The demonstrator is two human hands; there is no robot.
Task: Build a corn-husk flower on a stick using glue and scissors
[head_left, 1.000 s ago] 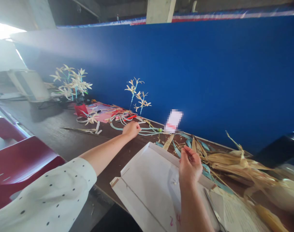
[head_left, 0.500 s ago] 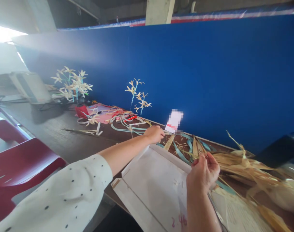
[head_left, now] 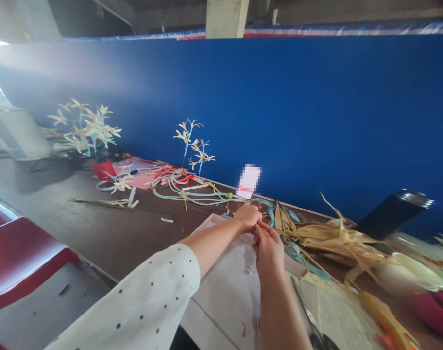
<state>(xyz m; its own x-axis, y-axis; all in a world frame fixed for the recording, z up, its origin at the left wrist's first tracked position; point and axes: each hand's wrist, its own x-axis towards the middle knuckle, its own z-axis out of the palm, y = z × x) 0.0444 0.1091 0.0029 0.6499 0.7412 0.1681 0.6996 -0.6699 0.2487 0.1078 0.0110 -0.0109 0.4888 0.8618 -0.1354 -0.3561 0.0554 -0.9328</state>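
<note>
Tray (wht) (head_left: 225,294) below L hand (head_left: 247,217) touching R hand (head_left: 270,249).

Handwritten pinkish digits (head_left: 244,329), "2 4", stand on the white tray (head_left: 216,304), bottom centre; print on the sheet (head_left: 337,307), lower right, is too blurred.

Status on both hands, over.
Left hand, right hand: close together by white tray. Anything held: can't tell. Dried husks, scissors to the right.

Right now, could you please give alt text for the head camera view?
A person's left hand and right hand are close together at the far edge of a white box on a table. Dried leaves and scissors lie to the right; pale flowers stand left.
</note>
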